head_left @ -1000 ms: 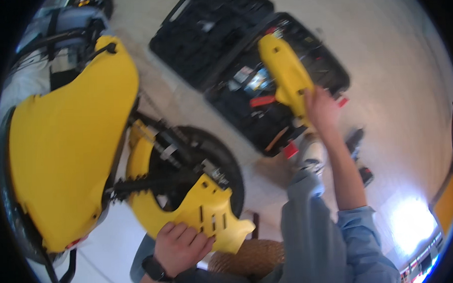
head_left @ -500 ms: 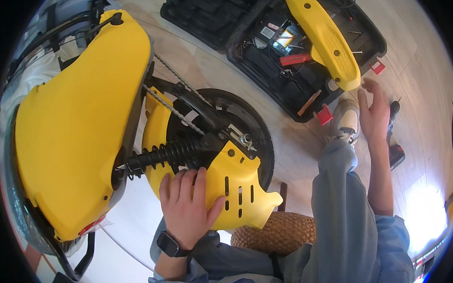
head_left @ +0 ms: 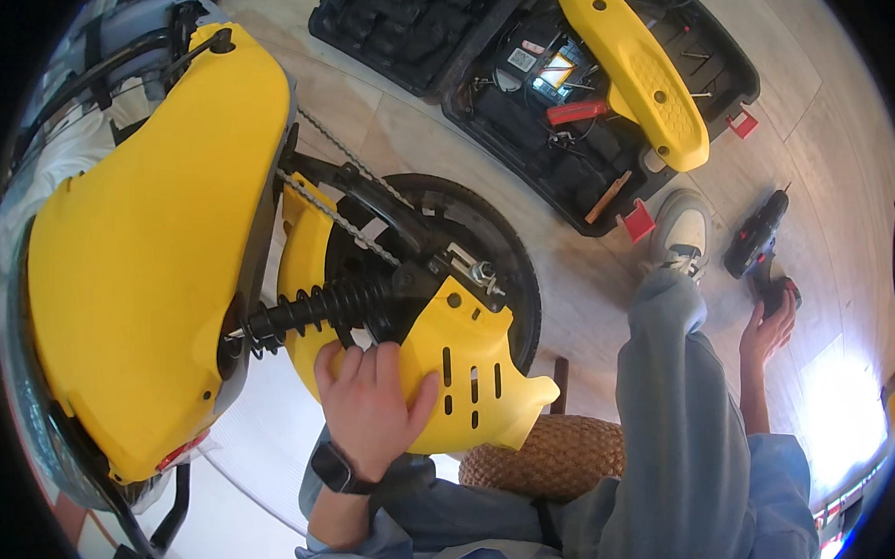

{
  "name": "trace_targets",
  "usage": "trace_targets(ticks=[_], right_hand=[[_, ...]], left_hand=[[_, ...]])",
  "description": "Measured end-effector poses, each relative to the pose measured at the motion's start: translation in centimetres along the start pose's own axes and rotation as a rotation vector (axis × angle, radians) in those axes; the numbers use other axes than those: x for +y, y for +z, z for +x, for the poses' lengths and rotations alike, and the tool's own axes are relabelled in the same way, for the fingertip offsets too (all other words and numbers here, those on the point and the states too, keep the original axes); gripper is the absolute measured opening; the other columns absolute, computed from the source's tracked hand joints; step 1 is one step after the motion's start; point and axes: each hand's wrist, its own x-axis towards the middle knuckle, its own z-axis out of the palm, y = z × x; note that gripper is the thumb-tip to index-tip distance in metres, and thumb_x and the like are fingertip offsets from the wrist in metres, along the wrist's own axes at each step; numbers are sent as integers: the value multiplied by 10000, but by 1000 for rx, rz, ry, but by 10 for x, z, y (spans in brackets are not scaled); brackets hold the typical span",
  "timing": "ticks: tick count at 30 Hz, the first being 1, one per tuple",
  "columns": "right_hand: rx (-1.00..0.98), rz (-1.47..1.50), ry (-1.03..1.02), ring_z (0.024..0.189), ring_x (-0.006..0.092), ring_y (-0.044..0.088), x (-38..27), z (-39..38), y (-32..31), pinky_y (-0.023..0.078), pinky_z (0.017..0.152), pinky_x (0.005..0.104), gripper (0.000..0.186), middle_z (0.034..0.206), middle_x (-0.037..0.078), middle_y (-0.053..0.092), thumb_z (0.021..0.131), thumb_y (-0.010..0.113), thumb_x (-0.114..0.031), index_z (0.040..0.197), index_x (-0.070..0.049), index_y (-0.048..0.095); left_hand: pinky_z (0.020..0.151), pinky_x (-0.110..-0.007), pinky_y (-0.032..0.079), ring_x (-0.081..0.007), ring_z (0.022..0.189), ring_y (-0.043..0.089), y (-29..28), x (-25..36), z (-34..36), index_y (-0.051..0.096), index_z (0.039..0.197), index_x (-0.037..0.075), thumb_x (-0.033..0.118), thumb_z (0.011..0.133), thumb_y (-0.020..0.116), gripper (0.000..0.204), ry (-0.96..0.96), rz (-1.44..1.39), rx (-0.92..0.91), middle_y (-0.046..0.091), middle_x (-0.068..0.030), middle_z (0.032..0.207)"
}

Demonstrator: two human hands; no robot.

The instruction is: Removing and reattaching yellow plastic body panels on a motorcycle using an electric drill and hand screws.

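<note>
My left hand (head_left: 369, 410) grips the upper edge of a slotted yellow plastic fender (head_left: 461, 378), its fingers bent over the rim and their tips hidden. Beside those fingers is a black coil-spring shock absorber (head_left: 320, 309), and behind the fender lies a black wheel (head_left: 511, 253). To the right, my right hand (head_left: 767, 329) reaches a black cordless drill (head_left: 757, 239) lying on the floor. Its fingers are stretched out against the battery end of the drill, with the thumb apart.
A large yellow body panel (head_left: 161, 260) with a chain (head_left: 347, 224) stands left. An open black toolbox (head_left: 588, 215) holds a red-handled tool (head_left: 577, 112); a long yellow cover (head_left: 647, 75) lies across it. My shoe (head_left: 682, 227) is beside the box. A woven seat (head_left: 542, 458) is below.
My right hand has moved from beside the toolbox corner down to the drill's battery end. My left fingers have curled further over the fender edge.
</note>
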Motion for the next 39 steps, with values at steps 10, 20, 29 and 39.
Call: trace_targets(ticks=[10, 20, 29, 39], right_hand=[[1, 51, -5, 1332, 389, 393, 72, -7, 4, 313, 1118, 498, 579, 1442, 185, 432, 878, 589, -128, 1429, -45, 433], [-188, -32, 4, 1281, 417, 438, 127, -12, 30, 375, 1070, 500, 670, 1401, 211, 445, 844, 620, -115, 1462, -67, 369], [-228, 3, 235, 1215, 414, 514, 83, 13, 53, 449, 1003, 507, 567, 1305, 212, 515, 901, 623, -235, 1408, -77, 425], [29, 55, -61, 1216, 407, 517, -35, 134, -112, 457, 994, 499, 556, 1303, 209, 518, 889, 627, -223, 1390, -76, 437]], left_hand=[[926, -495, 394, -296, 696, 593, 13, -6, 8, 627, 827, 76, 344, 741, 689, 289, -60, -72, 186, 626, -104, 676], [927, -467, 402, -271, 699, 611, 4, -3, 2, 612, 788, 81, 314, 760, 688, 247, -81, -103, 237, 607, -93, 635], [986, -439, 379, -268, 752, 635, 19, -10, -5, 611, 763, 63, 318, 787, 646, 258, -74, -194, 289, 639, -120, 669], [940, -437, 371, -263, 913, 627, 6, -11, -14, 752, 865, 77, 322, 850, 605, 286, -27, -223, 176, 706, -92, 812]])
